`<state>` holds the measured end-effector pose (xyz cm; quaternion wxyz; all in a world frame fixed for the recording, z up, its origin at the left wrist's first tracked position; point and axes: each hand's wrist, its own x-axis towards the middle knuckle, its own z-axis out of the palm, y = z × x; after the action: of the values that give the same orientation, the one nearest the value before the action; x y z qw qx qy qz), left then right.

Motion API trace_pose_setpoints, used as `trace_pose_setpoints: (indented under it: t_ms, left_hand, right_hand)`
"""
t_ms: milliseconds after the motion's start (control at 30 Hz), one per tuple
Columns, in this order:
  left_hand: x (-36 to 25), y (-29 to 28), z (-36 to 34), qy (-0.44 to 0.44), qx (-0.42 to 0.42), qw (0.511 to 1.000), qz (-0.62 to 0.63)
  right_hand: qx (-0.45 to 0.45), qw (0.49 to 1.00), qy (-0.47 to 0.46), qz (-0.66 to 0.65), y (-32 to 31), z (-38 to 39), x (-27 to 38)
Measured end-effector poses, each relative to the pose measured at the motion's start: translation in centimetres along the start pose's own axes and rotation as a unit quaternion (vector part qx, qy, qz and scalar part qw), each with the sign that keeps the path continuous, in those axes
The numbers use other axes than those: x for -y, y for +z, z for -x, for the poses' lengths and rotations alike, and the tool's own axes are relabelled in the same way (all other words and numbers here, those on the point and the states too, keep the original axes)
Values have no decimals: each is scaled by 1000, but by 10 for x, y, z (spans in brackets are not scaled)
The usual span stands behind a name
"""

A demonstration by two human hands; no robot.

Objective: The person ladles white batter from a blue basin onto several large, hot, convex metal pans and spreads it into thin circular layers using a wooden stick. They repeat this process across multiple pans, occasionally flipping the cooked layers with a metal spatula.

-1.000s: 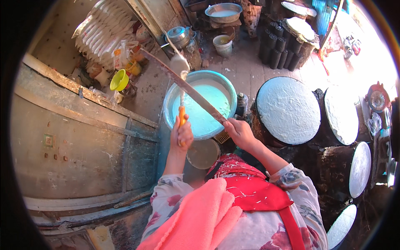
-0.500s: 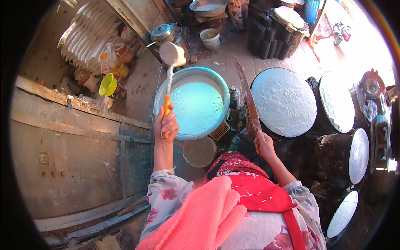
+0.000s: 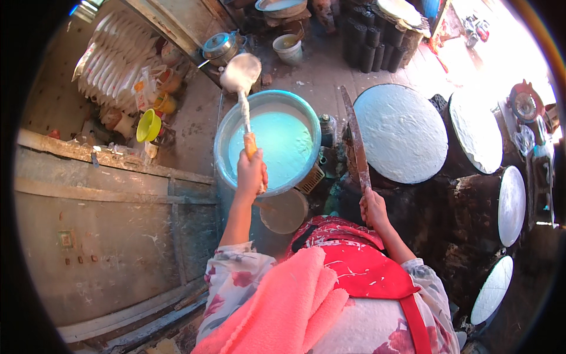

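Note:
My left hand (image 3: 252, 174) is closed round the orange handle of a ladle (image 3: 242, 74); its cream-coated head is raised over the far rim of a large blue basin (image 3: 226, 133) of pale batter. My right hand (image 3: 372, 207) grips a long flat blade (image 3: 358, 141), pointing forward between the basin and a big round griddle (image 3: 401, 133) coated white. A pink towel (image 3: 283, 295) and red apron (image 3: 365, 271) cover my front, below both hands.
More round griddles (image 3: 474, 133) stand along the right. Several black cylinders (image 3: 371, 50), a white bucket (image 3: 290, 54) and a lidded pot (image 3: 219, 50) are behind. Stacked white bags (image 3: 106, 65) and a lime-green bowl (image 3: 148, 125) lie left, beyond a worn panel (image 3: 100, 236).
The blade has swung right from across the basin to beside the griddle. The ladle head has moved up and left, and the view has shifted.

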<state>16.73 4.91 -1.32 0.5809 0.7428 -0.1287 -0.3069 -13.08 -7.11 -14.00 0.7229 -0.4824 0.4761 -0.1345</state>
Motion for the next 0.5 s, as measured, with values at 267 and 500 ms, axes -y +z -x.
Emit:
trace_pose_setpoints:
  t_ms: [267,500]
  left_hand:
    - [-35,80,3,-223,342,865,292]
    - [-79,252,73,-251,526,786,206]
  right_hand:
    - [-52,992,-16,-115,-67,15,-5]
    - [-157,958,-58,-234,-202,71,-16]
